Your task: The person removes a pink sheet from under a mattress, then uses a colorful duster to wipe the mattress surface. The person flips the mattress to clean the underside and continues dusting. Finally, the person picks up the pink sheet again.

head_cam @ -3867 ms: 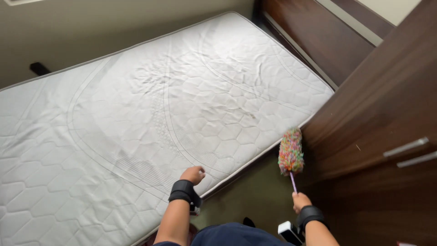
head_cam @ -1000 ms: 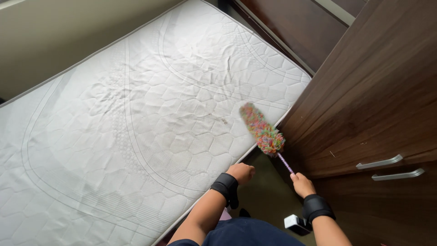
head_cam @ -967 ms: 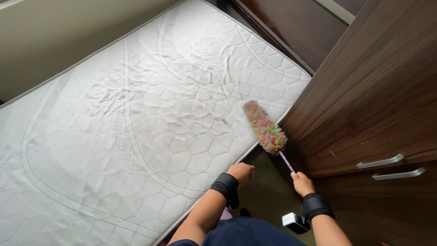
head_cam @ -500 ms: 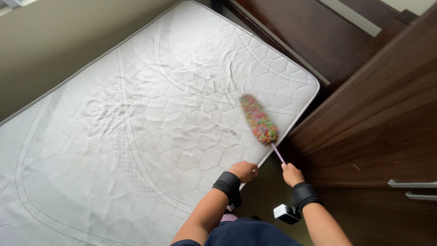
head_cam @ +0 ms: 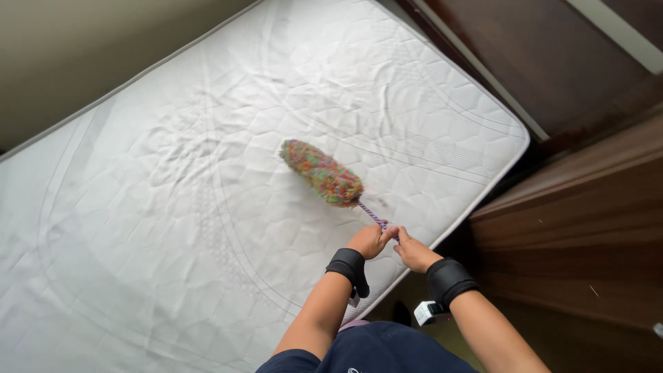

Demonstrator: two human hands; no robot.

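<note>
- Step in hand, as I read it: sweeping the bare white quilted mattress (head_cam: pixel 173 173) with a multicoloured fluffy duster (head_cam: pixel 322 174)
- Duster location: head lies on the mattress top, toward the right-hand half and well in from the edge; looks to be touching the fabric, though contact pressure can't be judged
- Thin purple-striped handle (head_cam: pixel 373 216) runs from the head back down to the hands, angled low over the surface
- Left hand (head_cam: pixel 369 242): fingers curled shut on the tail end of the handle, knuckles up, over the near mattress edge
- Right hand (head_cam: pixel 413 252): just beside the left and touching it, fingertips pinched onto the same handle end, so both hands are together and clamped on the duster
- Arm pose: both forearms reach forward and up from the body, converging at the handle; the left is straighter, the right comes in from the wardrobe side
- Black wristband (head_cam: pixel 347 266) on the left wrist, a second black band (head_cam: pixel 449 280) on the right, with a small white device (head_cam: pixel 428 312) hanging under the right one
- Judgement on a further stroke: most of the mattress lies well to the left of the head, so covering it calls for more reach or a lean in, keeping the head flat on the fabric
- Surroundings: dark wood wardrobe (head_cam: pixel 573 228) close on the right, leaving a narrow gap; beige wall (head_cam: pixel 83 55) along the far side
</note>
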